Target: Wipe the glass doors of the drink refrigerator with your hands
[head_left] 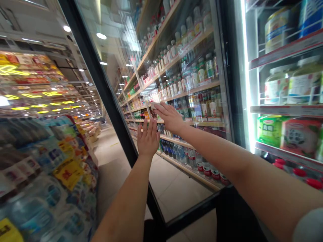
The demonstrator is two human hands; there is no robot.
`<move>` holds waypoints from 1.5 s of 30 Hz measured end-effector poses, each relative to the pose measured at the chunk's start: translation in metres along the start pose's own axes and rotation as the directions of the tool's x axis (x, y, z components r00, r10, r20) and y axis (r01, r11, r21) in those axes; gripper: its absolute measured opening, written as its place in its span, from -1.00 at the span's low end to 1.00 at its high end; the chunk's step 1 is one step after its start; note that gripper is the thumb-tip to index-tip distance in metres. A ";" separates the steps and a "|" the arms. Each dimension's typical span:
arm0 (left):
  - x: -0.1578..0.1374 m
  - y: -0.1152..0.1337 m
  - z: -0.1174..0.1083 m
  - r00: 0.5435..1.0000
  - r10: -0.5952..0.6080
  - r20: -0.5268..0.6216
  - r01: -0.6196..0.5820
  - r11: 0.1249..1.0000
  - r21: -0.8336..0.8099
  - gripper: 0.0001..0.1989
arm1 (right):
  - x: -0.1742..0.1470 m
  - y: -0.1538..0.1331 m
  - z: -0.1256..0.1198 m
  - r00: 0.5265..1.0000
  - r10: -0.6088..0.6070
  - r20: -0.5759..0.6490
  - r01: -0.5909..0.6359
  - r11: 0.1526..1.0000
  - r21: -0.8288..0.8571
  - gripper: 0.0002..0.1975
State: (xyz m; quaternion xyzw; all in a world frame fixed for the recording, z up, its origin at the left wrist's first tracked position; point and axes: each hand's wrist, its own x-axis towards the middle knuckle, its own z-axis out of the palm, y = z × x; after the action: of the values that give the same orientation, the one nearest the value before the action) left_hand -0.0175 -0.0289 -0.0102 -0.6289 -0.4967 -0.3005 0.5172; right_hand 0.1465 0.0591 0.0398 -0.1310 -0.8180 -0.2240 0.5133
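A framed glass door (176, 188) stands open in front of me, its dark frame tilted in view. My left hand (148, 139) lies against the glass near the frame, fingers up and spread, holding nothing. Higher and to the right, my right hand (169, 116) presses a small white cloth (155, 105) to the glass under its fingers. Most of the cloth is hidden by the hand, so whether it is cloth or tissue is hard to make out. Rows of bottles show through or in the glass behind both hands.
At right, a lit fridge holds jars (276, 85) and a green pack (268, 129) on shelves, with red-capped bottles (299, 172) below. Stacked packaged goods (50, 174), including bottled water, stand at left beside the tiled aisle (111, 148). Bottle shelves (191, 90) appear beyond the glass.
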 end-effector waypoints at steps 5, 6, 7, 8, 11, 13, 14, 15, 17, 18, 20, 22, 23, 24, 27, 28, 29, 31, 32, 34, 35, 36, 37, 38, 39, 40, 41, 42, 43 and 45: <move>-0.001 -0.001 0.002 1.000 0.005 -0.006 -0.005 1.000 0.012 -0.39 | 0.000 0.000 -0.001 0.997 -0.065 0.038 0.064 0.998 0.014 -0.40; -0.001 -0.001 0.002 1.000 0.003 -0.006 -0.003 1.000 0.009 -0.39 | 0.001 0.001 -0.002 0.996 -0.079 0.051 0.078 0.997 0.015 -0.40; -0.001 -0.001 0.002 1.000 0.001 -0.006 -0.001 1.000 0.004 -0.39 | 0.002 0.001 -0.003 0.996 -0.067 0.051 0.066 0.998 0.011 -0.39; -0.001 -0.001 0.002 1.000 -0.003 -0.004 0.003 1.000 -0.001 -0.39 | 0.004 0.002 -0.005 0.999 -0.031 0.038 0.031 1.000 0.003 -0.39; -0.001 -0.001 0.001 1.000 -0.011 0.004 0.011 1.000 -0.012 -0.39 | 0.008 0.002 -0.008 0.999 0.052 0.000 -0.052 0.999 -0.011 -0.39; -0.001 0.000 0.001 1.000 -0.013 0.007 0.013 1.000 -0.019 -0.39 | 0.009 0.001 -0.008 0.999 -0.014 0.031 0.014 1.000 0.004 -0.39; -0.001 0.000 0.001 1.000 -0.013 0.007 0.013 1.000 -0.020 -0.39 | 0.009 0.001 -0.008 0.996 -0.065 0.054 0.064 0.998 0.015 -0.39; -0.001 0.000 0.001 1.000 -0.012 0.005 0.013 1.000 -0.020 -0.39 | 0.009 0.001 -0.007 0.992 -0.106 0.071 0.105 0.994 0.023 -0.39; -0.001 -0.001 0.001 1.000 -0.007 0.001 0.007 1.000 -0.014 -0.38 | 0.009 0.001 -0.007 0.991 -0.115 0.070 0.114 0.993 0.019 -0.36; -0.001 -0.001 0.001 1.000 -0.004 -0.003 0.004 1.000 -0.009 -0.38 | 0.010 0.001 -0.006 0.995 -0.089 0.054 0.088 0.996 0.011 -0.34; -0.001 -0.001 0.002 1.000 0.001 -0.013 -0.001 1.000 -0.002 -0.38 | 0.012 0.000 -0.005 0.998 -0.049 0.034 0.049 0.999 0.008 -0.32; -0.001 -0.001 0.002 1.000 0.004 -0.022 -0.004 1.000 0.005 -0.39 | 0.014 -0.001 -0.004 0.995 -0.081 0.060 0.080 0.996 0.024 -0.36; -0.001 -0.001 0.002 1.000 0.005 -0.023 -0.005 1.000 0.008 -0.40 | 0.015 -0.002 -0.004 0.990 -0.112 0.081 0.109 0.993 0.032 -0.40; -0.001 -0.001 0.002 1.000 0.004 -0.021 -0.004 1.000 0.012 -0.40 | 0.017 -0.003 -0.003 0.987 -0.129 0.092 0.127 0.991 0.034 -0.42; -0.001 0.000 0.001 1.000 0.001 -0.009 -0.001 1.000 0.017 -0.39 | 0.021 -0.005 -0.004 0.999 -0.040 0.037 0.040 0.999 -0.004 -0.42; -0.001 0.000 0.000 1.000 0.000 -0.007 0.000 1.000 0.017 -0.40 | 0.023 -0.005 -0.005 1.000 -0.002 0.012 0.002 1.000 -0.015 -0.41; -0.001 0.000 0.000 1.000 -0.002 -0.006 0.002 1.000 0.016 -0.40 | 0.023 -0.006 -0.005 1.000 0.010 0.003 -0.010 1.000 -0.020 -0.41; -0.001 0.000 0.001 1.000 -0.006 0.000 0.006 1.000 0.011 -0.41 | 0.024 -0.006 -0.005 0.998 -0.052 0.038 0.052 0.999 -0.007 -0.43; -0.001 0.000 0.002 1.000 -0.010 0.004 0.010 1.000 0.007 -0.42 | 0.024 -0.006 -0.005 0.992 -0.105 0.065 0.105 0.994 0.008 -0.45; -0.002 -0.001 0.002 1.000 -0.016 0.011 0.016 1.000 0.001 -0.43 | 0.025 -0.005 -0.005 0.978 -0.183 0.102 0.180 0.983 0.036 -0.44; -0.002 -0.001 0.002 1.000 -0.017 0.011 0.017 1.000 0.001 -0.43 | 0.026 -0.005 -0.005 0.977 -0.188 0.102 0.185 0.982 0.041 -0.43; -0.002 -0.001 0.002 1.000 -0.016 0.011 0.016 1.000 0.002 -0.42 | 0.027 -0.004 -0.005 0.981 -0.171 0.092 0.168 0.985 0.040 -0.43; -0.002 -0.001 0.003 1.000 -0.014 0.008 0.014 1.000 0.005 -0.42 | 0.027 -0.004 -0.004 0.987 -0.143 0.078 0.140 0.989 0.038 -0.43; -0.002 -0.001 0.003 1.000 -0.011 0.002 0.011 1.000 0.008 -0.42 | 0.028 -0.005 -0.002 0.991 -0.115 0.064 0.113 0.993 0.037 -0.43; -0.002 -0.001 0.003 1.000 -0.008 -0.004 0.008 1.000 0.011 -0.42 | 0.027 -0.006 0.000 0.994 -0.099 0.052 0.097 0.994 0.041 -0.45; -0.002 -0.001 0.003 1.000 -0.005 -0.011 0.005 1.000 0.014 -0.43 | 0.025 -0.007 0.003 0.994 -0.097 0.043 0.095 0.994 0.051 -0.46; -0.002 -0.001 0.004 1.000 -0.002 -0.016 0.002 1.000 0.016 -0.45 | 0.023 -0.008 0.006 0.993 -0.108 0.038 0.105 0.992 0.064 -0.47; -0.002 -0.001 0.004 1.000 0.000 -0.020 0.000 1.000 0.019 -0.47 | 0.021 -0.010 0.009 0.991 -0.128 0.037 0.125 0.989 0.078 -0.48; -0.002 -0.002 0.005 1.000 0.002 -0.021 -0.002 1.000 0.022 -0.49 | 0.018 -0.011 0.011 0.988 -0.150 0.036 0.146 0.985 0.092 -0.47; -0.002 -0.002 0.006 1.000 0.002 -0.019 -0.001 1.000 0.024 -0.51 | 0.014 -0.012 0.015 0.985 -0.171 0.027 0.167 0.980 0.110 -0.46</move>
State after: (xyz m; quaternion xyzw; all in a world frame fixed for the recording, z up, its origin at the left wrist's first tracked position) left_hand -0.0210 -0.0240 -0.0134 -0.6201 -0.4950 -0.2999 0.5296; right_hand 0.1237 0.0560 0.0440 -0.0373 -0.8461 -0.2202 0.4840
